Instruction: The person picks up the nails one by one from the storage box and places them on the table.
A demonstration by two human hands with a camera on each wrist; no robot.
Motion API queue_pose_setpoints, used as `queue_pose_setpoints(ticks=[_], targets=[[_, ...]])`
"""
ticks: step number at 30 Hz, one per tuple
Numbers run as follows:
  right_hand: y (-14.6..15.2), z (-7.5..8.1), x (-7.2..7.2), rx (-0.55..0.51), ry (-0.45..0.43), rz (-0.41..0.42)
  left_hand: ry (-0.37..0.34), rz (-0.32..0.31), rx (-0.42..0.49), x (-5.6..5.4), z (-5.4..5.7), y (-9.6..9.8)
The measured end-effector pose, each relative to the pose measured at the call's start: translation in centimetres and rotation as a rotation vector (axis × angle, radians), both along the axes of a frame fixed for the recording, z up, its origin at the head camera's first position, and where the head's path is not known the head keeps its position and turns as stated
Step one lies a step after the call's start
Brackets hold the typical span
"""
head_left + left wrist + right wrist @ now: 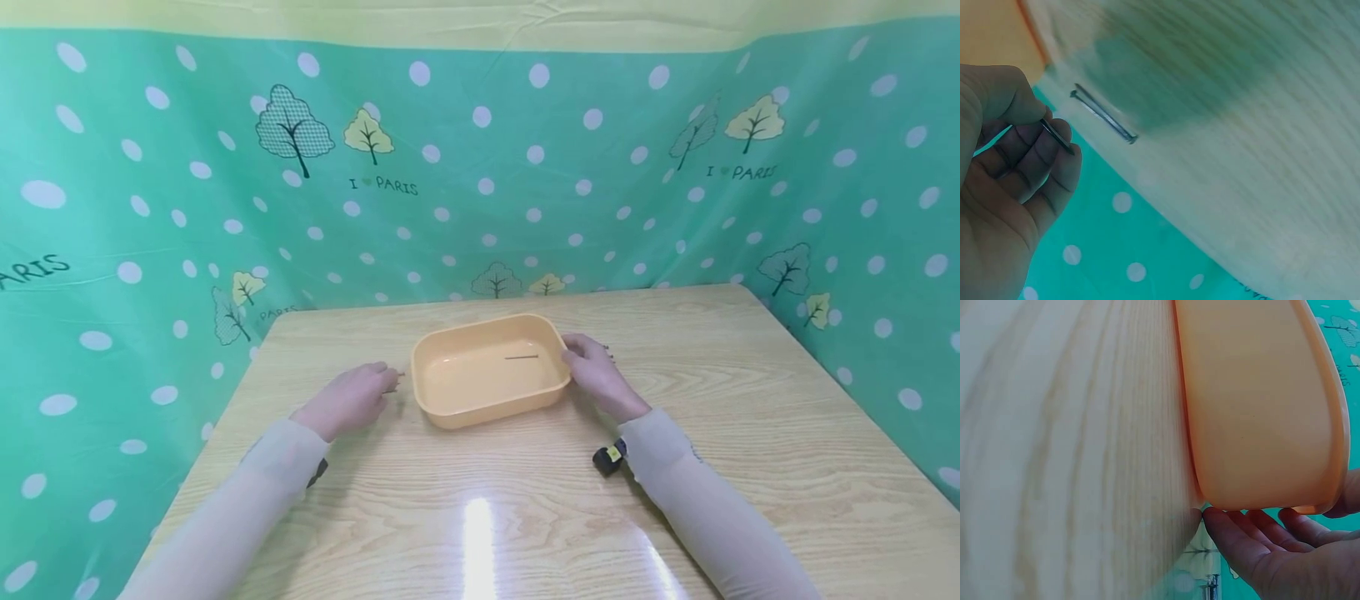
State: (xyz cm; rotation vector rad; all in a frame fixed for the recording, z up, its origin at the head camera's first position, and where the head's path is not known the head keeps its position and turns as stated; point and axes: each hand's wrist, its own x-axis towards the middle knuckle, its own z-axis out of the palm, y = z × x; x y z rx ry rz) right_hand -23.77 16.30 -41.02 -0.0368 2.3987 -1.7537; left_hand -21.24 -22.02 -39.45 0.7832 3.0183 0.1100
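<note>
A shallow orange-yellow plastic tub [480,408] sits on the wooden table with one thin nail [522,357] lying on its floor. Just left of the tub, my left hand [356,402] pinches a dark nail [1058,136] between thumb and fingers, apart from the tub wall. Two more nails [1105,117] lie side by side on the table near that hand in the left wrist view. My right hand [600,375] holds the tub's right end, its fingers [1241,540] against the outer wall and the thumb by the rim.
Small dark pieces [608,353] lie beyond the right hand, partly hidden by it; the right wrist view shows shiny metal shafts [1211,589] at its bottom edge. Green dotted cloth [480,167] encloses the table's [525,500] back and sides. A black wrist device [609,458] sits below the right sleeve.
</note>
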Motion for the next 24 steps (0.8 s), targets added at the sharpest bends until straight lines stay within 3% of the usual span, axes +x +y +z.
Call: queue_pose_setpoints(ticks=[16, 24], targets=[[-0.1, 0.0, 0.0, -0.018, 0.000, 0.009, -0.025, 0.020, 0.006, -0.5, -1.9, -1.0], [0.1, -0.2, 0.0, -0.010, -0.003, -0.006, -0.019, 0.023, 0.023, -0.7, -2.3, -0.9]])
